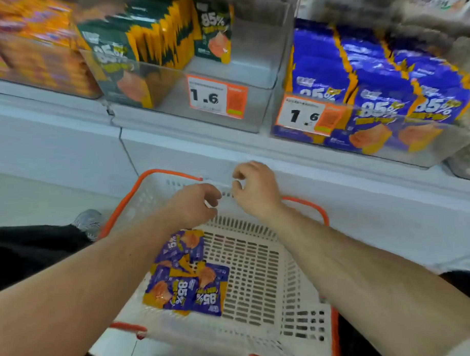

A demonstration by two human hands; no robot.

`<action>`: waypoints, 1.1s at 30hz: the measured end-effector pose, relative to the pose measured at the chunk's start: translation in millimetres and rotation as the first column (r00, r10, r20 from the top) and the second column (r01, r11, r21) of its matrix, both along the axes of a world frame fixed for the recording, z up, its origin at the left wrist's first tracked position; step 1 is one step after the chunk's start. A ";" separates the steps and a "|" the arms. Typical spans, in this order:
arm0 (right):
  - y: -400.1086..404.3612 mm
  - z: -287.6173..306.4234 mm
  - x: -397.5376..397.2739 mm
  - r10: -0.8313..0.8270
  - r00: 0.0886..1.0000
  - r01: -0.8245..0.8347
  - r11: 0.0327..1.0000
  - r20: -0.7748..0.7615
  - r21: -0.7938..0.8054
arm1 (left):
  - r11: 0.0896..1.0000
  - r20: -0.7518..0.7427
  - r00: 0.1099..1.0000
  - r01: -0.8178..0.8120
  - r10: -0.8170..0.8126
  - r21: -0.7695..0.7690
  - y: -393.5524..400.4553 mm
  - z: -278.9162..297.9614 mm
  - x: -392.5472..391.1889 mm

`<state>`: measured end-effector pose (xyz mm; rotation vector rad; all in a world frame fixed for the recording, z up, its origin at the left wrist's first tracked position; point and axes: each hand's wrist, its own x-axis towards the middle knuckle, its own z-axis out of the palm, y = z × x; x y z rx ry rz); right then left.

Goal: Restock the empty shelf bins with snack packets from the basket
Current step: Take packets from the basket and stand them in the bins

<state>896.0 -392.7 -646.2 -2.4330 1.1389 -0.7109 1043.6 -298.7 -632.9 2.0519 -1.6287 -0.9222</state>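
Observation:
A white plastic basket [261, 270] with an orange rim stands on the floor below the shelf. Several purple snack packets [187, 280] lie in its left half; the right half shows bare mesh. My left hand [194, 203] and my right hand [255, 187] hover close together over the basket's far edge, fingers loosely curled, nothing visible in either. On the shelf above, a clear bin [254, 70] holds green packets [144, 48] on its left side, and its right side is bare. The bin to its right is packed with purple packets [380, 93].
An orange-packet bin [32, 51] stands at the shelf's far left. Price tags reading 1.6 [216, 97] hang on the bin fronts. A white shelf ledge [227, 151] runs just behind the basket. My grey shoe [89, 221] is left of the basket.

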 end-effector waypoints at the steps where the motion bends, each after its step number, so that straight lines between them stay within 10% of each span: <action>1: 7.0 -23.8 8.0 -0.006 0.998 0.014 0.991 -0.061 0.130 | 0.999 0.009 1.000 -0.026 0.025 0.030 5.5 -9.7 11.1; 11: 92.1 -191.3 55.2 0.341 0.821 0.195 0.586 -0.458 0.787 | 0.958 0.075 0.980 -0.197 0.185 0.211 33.0 -76.1 72.9; 19: 125.6 -235.1 70.8 0.024 0.866 0.450 0.394 -0.499 0.801 | 0.934 0.057 0.971 -0.239 0.232 0.266 36.7 -97.6 83.2; 33: 30.5 -55.9 -0.3 0.388 0.710 -0.007 0.838 -0.588 0.545 | 0.950 0.153 0.978 0.091 -0.142 0.300 20.9 -52.0 15.7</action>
